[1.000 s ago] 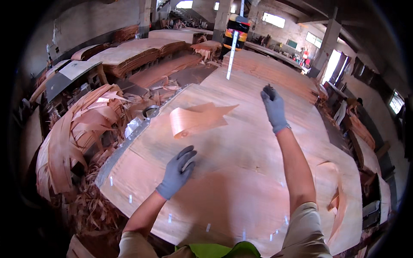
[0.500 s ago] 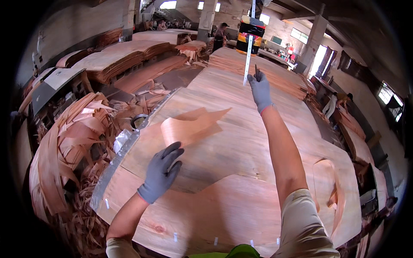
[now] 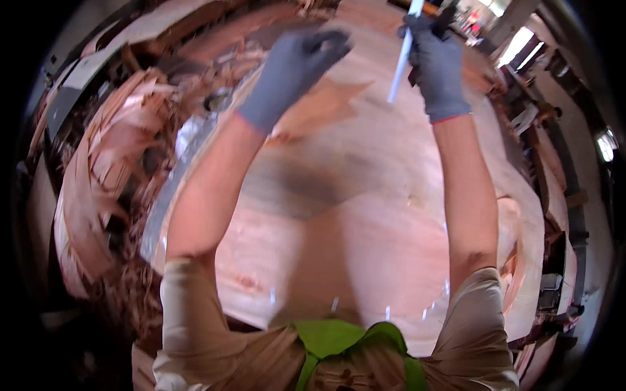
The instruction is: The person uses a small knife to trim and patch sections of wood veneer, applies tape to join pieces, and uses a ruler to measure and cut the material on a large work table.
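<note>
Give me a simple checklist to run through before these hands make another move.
1. Hands gloved: ok; the left hand and right hand wear grey gloves.
2. Right hand's grip secure: cannot tell; its fingers are blurred.
3. Left hand empty: cannot tell; also blurred.
4. White strip clear of the right hand: cannot tell; they overlap in view.
5. Torn veneer piece fully visible: not ok; the left hand hides part.
6. Wooden sheet free of loose pieces: not ok; the torn veneer piece lies there.

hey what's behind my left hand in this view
Partly behind your left hand is torn veneer on the sheet, its pointed right end showing. Whatever the hand covers can't be seen.
</note>
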Motion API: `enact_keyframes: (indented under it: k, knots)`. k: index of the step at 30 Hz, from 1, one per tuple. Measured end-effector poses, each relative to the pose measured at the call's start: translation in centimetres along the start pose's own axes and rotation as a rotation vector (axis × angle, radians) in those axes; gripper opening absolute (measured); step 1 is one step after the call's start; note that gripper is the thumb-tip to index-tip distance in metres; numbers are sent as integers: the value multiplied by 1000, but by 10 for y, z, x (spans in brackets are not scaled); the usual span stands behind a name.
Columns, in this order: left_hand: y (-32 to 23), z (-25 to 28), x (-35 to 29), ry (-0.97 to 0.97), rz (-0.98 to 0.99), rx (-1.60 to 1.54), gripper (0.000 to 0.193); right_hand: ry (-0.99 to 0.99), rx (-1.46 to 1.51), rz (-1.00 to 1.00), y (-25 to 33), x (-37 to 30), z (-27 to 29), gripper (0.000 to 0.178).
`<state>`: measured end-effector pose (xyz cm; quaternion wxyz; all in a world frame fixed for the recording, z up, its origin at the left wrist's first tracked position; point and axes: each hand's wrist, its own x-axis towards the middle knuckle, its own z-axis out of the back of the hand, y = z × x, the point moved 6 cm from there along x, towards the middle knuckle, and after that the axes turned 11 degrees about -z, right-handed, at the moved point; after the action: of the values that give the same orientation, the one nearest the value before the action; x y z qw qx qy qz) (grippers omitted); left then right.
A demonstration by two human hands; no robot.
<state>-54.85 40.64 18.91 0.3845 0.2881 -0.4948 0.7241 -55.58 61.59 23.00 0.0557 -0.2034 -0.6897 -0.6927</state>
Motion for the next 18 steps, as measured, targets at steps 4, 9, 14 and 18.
enact_keyframes:
  k: [4,9,14,18]
  knots:
    - [-49,-5,14,68,137,-423,30,2,1,-182,-22,-84,-24,18]
    - [-70,-10,-26,307,276,-408,29,152,68,-493,-107,-169,-22,10]
    - [-64,-38,-69,182,380,-388,14,200,149,-549,-154,-224,15,15]
    - [-56,-79,-94,-19,539,-814,12,278,327,-606,-137,-252,15,21]
